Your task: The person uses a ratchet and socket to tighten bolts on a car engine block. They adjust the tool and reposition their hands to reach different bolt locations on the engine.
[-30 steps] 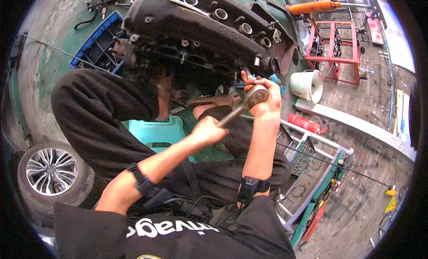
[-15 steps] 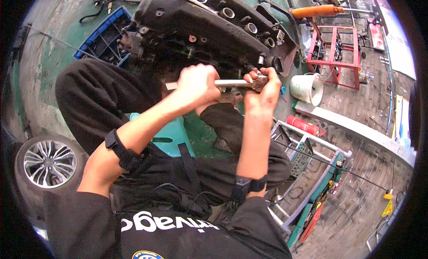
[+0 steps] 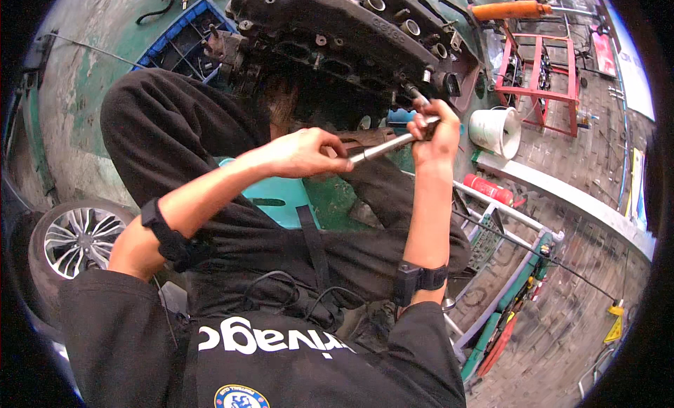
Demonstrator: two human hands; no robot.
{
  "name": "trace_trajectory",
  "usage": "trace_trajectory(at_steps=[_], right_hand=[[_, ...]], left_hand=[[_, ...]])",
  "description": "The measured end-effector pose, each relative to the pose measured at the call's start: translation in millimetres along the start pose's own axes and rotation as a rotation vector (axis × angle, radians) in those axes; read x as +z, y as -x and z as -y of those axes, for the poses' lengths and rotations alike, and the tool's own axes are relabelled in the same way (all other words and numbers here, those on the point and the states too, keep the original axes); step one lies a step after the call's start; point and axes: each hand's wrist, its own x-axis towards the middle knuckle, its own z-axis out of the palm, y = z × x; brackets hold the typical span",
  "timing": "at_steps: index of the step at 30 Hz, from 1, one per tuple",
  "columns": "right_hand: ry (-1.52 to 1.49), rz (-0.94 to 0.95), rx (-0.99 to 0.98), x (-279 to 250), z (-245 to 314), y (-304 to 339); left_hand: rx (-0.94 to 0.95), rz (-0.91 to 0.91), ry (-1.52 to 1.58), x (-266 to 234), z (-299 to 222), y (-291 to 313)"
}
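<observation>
A silver ratchet wrench (image 3: 382, 149) slants up to the right in front of a dark, greasy engine (image 3: 316, 22). Around its head, my right hand (image 3: 437, 142) is closed with fingers curled. From there a socket extension (image 3: 417, 93) reaches to the engine's lower right side. At the handle's lower end my left hand (image 3: 309, 154) has its thumb and fingertips bent against the metal, the other fingers loosely curled. The contact of the socket with its fastener is too small to make out.
Below my arms is a teal plastic stool (image 3: 284, 197). A blue divided crate (image 3: 175, 46) lies left of the engine, a wheel (image 3: 84, 243) at lower left. Rightward stand a white bucket (image 3: 491, 130), a red fire extinguisher (image 3: 488, 189), a red metal frame (image 3: 537, 95) and a metal-framed cart (image 3: 502, 288).
The ratchet handle's left end has swung down toward me, from nearly level to slanting. My left hand has gone from a fist around the handle to a looser hold at its end.
</observation>
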Motion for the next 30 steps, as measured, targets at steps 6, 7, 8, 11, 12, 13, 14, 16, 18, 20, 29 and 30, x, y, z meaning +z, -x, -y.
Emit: trace_trajectory(at_steps=[6,7,8,11,12,13,14,16,18,20,29,30], right_hand=[[0.572,0.012,-0.234,-17.4,19.9,-5.5],[0.447,-0.012,-0.209,-22.1,21.8,-8.1],[0.308,-0.018,-0.16,-27.4,21.2,-8.1],[-0.095,-0.12,-0.006,-32.0,9.2,-7.7],[-0.128,-0.129,0.004,-30.8,4.1,-5.8],[0.032,-0.055,-0.056,-28.8,0.1,-3.5],[0.19,-0.023,-0.124,-26.3,-1.4,-1.7],[0.843,-0.041,-0.373,-20.9,0.2,0.7],[1.315,0.028,-0.64,-19.8,10.3,1.6],[1.264,-0.033,-0.598,-20.1,19.5,-1.1],[1.562,0.255,-0.757,-32.2,11.6,-0.1],[1.714,0.306,-0.987,-33.8,11.5,1.3]], left_hand=[[0.081,-0.207,-0.667,-79.0,5.0,19.0],[0.086,-0.267,-0.63,-98.5,7.2,20.5],[0.125,-0.35,-0.595,-119.3,9.2,21.6],[0.139,-0.465,-0.462,-175.6,16.7,22.8],[0.081,-0.417,-0.278,-193.8,18.2,24.0],[-0.059,-0.458,-0.164,-206.2,21.4,25.4],[0.037,-0.557,-0.013,-210.0,28.0,26.0],[-0.032,-0.596,0.041,-224.6,36.3,31.1],[0.077,-0.687,0.024,-228.3,46.9,30.6],[0.068,-0.75,0.176,-228.6,55.5,25.7],[-0.052,-0.842,0.102,-211.4,37.7,15.2],[-0.09,-0.885,0.118,-208.2,32.3,16.4]])
